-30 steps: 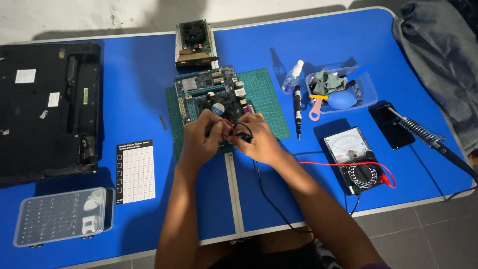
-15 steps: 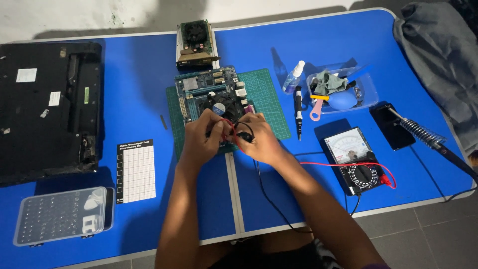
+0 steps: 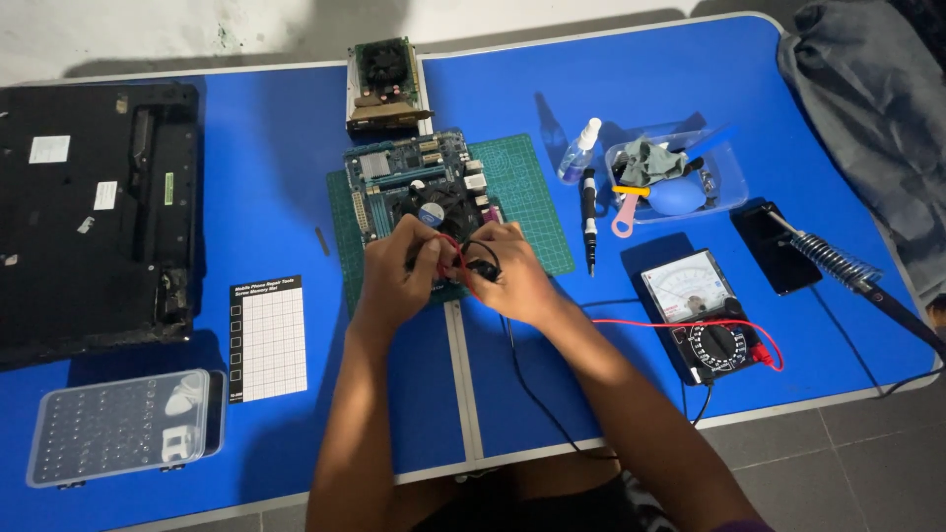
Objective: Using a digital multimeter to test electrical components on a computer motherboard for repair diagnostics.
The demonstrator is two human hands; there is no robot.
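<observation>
Leaning over the blue surface (image 3: 690, 79), the person has both hands together on the near edge of a circuit board (image 3: 419, 177) that lies flat on a green mat (image 3: 532, 197), which seems there to protect it and stop it sliding. The left hand (image 3: 399, 271) is curled narrow around a red lead (image 3: 455, 258), and the right hand (image 3: 507, 276) pinches a black probe (image 3: 483, 266), tips down at the board, as if each needs its own contact. Both leads run to a meter (image 3: 705, 315) at the right, its dial facing up where a glance can read it. A screwdriver (image 3: 589, 222) lies just beside the mat, and a spray bottle (image 3: 579, 150) stands near a clear tray (image 3: 724, 187) of cleaning bits. A soldering iron (image 3: 838, 266) rests well apart at the right edge. A small card (image 3: 384, 84) sits just beyond the board. On the left lie a black laptop base (image 3: 94, 207), a screw chart (image 3: 268, 337) and a bit case (image 3: 118, 426), all out of the way.
</observation>
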